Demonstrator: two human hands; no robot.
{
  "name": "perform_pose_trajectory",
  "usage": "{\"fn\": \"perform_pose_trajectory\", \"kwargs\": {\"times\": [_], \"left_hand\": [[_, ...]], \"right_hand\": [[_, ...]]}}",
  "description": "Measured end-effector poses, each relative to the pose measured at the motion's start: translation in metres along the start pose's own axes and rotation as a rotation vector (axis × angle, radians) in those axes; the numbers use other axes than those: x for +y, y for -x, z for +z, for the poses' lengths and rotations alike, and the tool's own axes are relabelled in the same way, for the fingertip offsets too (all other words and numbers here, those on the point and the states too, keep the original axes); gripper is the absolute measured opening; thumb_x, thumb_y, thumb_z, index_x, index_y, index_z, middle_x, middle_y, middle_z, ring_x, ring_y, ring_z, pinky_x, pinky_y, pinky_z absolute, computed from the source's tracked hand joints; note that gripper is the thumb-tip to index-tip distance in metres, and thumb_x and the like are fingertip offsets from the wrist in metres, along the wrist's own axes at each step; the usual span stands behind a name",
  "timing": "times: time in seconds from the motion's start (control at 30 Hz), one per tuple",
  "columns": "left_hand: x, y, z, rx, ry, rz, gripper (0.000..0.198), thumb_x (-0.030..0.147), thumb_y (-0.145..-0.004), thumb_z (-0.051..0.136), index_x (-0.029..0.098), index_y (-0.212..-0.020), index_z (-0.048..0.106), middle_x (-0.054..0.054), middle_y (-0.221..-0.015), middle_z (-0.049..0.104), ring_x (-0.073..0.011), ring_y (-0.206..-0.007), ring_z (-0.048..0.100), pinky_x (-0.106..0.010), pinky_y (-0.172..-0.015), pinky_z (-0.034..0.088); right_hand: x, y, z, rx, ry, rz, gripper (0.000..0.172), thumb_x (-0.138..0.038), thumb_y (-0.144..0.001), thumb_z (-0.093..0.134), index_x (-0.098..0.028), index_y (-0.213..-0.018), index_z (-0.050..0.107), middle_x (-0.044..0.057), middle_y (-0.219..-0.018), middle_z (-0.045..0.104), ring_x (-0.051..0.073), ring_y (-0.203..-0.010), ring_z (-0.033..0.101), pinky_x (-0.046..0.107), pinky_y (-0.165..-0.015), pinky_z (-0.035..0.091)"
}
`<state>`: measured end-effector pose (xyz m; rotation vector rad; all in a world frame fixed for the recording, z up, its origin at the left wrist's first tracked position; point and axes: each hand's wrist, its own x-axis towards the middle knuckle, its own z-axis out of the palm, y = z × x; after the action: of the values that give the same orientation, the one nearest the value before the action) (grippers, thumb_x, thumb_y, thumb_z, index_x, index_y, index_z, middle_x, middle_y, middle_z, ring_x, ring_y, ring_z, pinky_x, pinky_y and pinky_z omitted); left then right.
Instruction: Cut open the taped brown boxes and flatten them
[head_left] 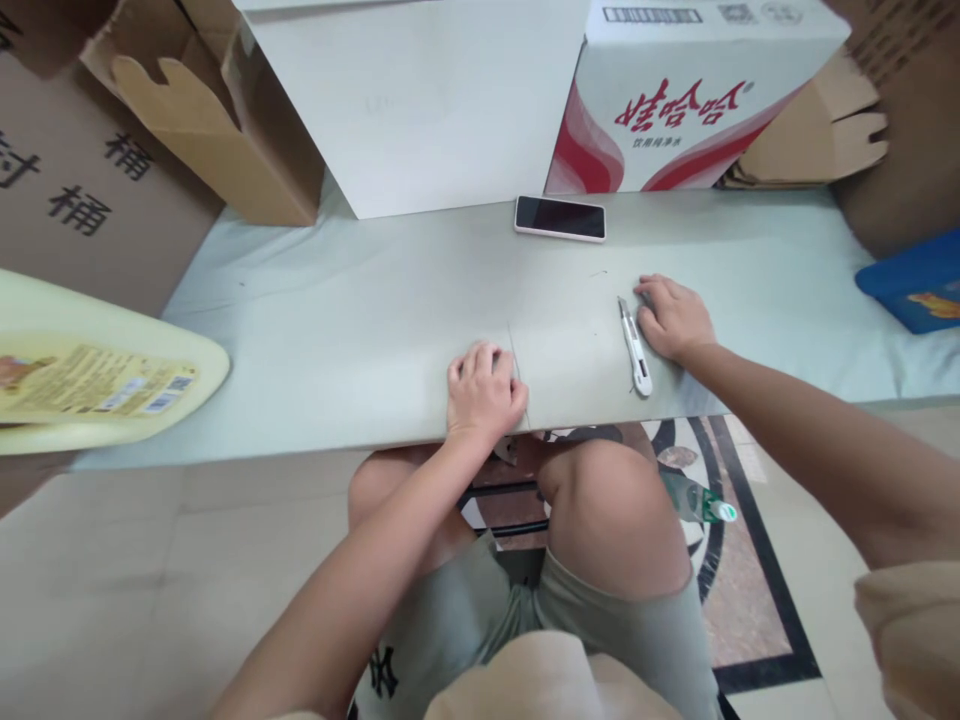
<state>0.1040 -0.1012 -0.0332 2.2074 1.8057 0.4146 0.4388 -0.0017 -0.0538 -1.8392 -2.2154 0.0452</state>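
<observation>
On the pale green cloth-covered table, near its front edge, rests my left hand (486, 392), its fingers curled in loosely. No object shows in it, and the palm side is hidden. Farther right lies my right hand (675, 318), palm down with the thumb apart from the fingers, holding nothing. Just left of it is a white box cutter (635, 348), its tip pointing away from me and its blade end close to my fingertips. A phone (560, 218) with a dark screen and pale case lies behind, in front of the boxes.
Along the back stand a plain white box (427, 110), a white-and-red carton (675, 110) and an open brown cardboard box (277, 150). A pale yellow bottle (97, 365) is at the left, a blue package (919, 280) at the right. A green plastic bottle (694, 497) is below the table.
</observation>
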Motion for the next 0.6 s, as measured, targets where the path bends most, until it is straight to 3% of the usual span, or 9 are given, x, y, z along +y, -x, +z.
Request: {"fn": "perform_pose_trajectory", "kwargs": {"times": [0.27,0.37,0.47,0.5,0.57,0.6], "left_hand": [[-0.009,-0.003,-0.012,-0.061,0.225,-0.063,0.022,0.014,-0.088,0.061,0.022,-0.105,0.073,-0.010,-0.129,0.073,-0.0312,-0.132,0.064,-0.052,-0.116,0.050],[-0.017,-0.009,-0.024,-0.127,0.325,-0.084,0.024,0.010,-0.089,0.061,0.021,-0.106,0.074,-0.009,-0.133,0.073,-0.0267,-0.127,0.069,-0.044,-0.114,0.055],[-0.037,-0.035,-0.055,-0.110,0.317,-0.105,0.029,0.005,-0.091,0.059,0.018,-0.112,0.073,-0.010,-0.134,0.071,-0.0218,-0.124,0.071,-0.034,-0.112,0.058],[-0.047,-0.049,-0.072,-0.075,0.290,-0.122,0.030,0.005,-0.091,0.059,0.017,-0.115,0.072,-0.011,-0.132,0.071,-0.0231,-0.126,0.070,-0.037,-0.116,0.055],[-0.072,-0.084,-0.113,0.056,0.201,-0.158,0.032,0.002,-0.087,0.062,0.011,-0.117,0.069,-0.012,-0.131,0.069,-0.0259,-0.132,0.065,-0.045,-0.125,0.046],[-0.087,-0.103,-0.136,0.194,0.077,-0.156,0.032,0.003,-0.085,0.064,0.008,-0.115,0.069,-0.012,-0.131,0.068,-0.0257,-0.132,0.064,-0.047,-0.123,0.047]], "right_hand": [[0.005,-0.001,-0.001,-0.044,0.016,0.005,0.041,-0.028,-0.092,0.048,-0.017,-0.127,0.065,0.021,-0.151,0.065,0.039,-0.146,0.057,0.058,-0.124,0.044],[0.003,0.000,-0.001,-0.046,0.004,0.025,0.040,-0.025,-0.090,0.050,-0.017,-0.127,0.065,0.022,-0.152,0.064,0.039,-0.147,0.056,0.056,-0.124,0.044],[0.001,0.001,-0.001,-0.041,-0.006,0.034,0.039,-0.024,-0.090,0.050,-0.017,-0.125,0.065,0.022,-0.152,0.064,0.040,-0.146,0.057,0.056,-0.124,0.045],[0.001,0.001,0.000,-0.039,-0.008,0.034,0.039,-0.025,-0.090,0.050,-0.017,-0.124,0.065,0.023,-0.151,0.064,0.040,-0.145,0.057,0.057,-0.123,0.045],[0.001,0.001,0.001,-0.033,-0.009,0.030,0.039,-0.026,-0.090,0.050,-0.017,-0.124,0.066,0.023,-0.150,0.065,0.042,-0.144,0.058,0.060,-0.122,0.045],[0.002,0.002,0.002,-0.029,-0.008,0.027,0.039,-0.026,-0.090,0.049,-0.017,-0.124,0.066,0.023,-0.150,0.065,0.042,-0.144,0.058,0.061,-0.122,0.045]]}}
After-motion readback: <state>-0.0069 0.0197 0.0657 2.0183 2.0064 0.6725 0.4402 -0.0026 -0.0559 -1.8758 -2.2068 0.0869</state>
